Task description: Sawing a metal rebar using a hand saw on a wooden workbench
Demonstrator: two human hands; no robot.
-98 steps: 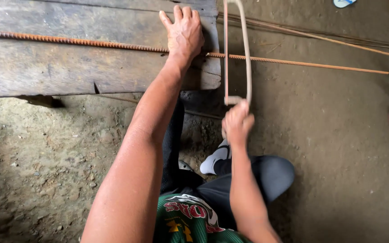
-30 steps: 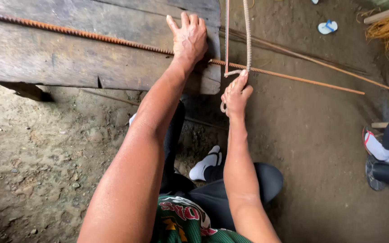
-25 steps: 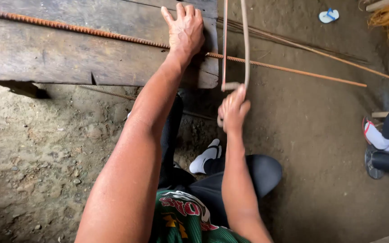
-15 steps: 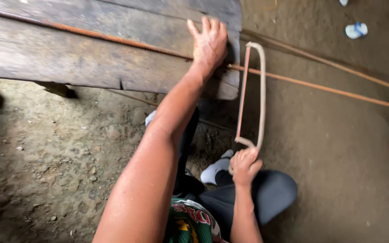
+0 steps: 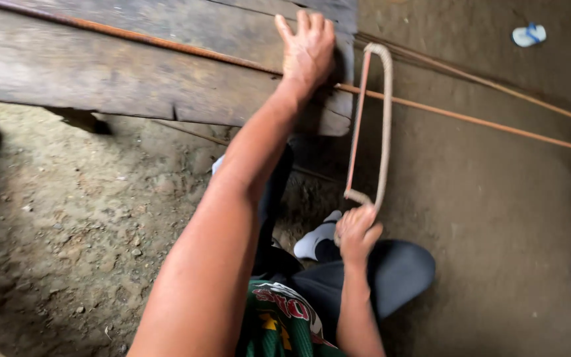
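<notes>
Left hand (image 5: 307,49), fingers spread, pins rusty rebar (image 5: 166,45) on plank (image 5: 100,79); right hand (image 5: 356,233) grips hacksaw (image 5: 373,125). Blade could slip toward fingers.

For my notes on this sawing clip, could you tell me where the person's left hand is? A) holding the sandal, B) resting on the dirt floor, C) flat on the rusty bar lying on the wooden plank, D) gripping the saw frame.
C: the left hand is spread flat, pressing the rusty bar onto the wooden plank, while the right hand grips the hacksaw.
</notes>
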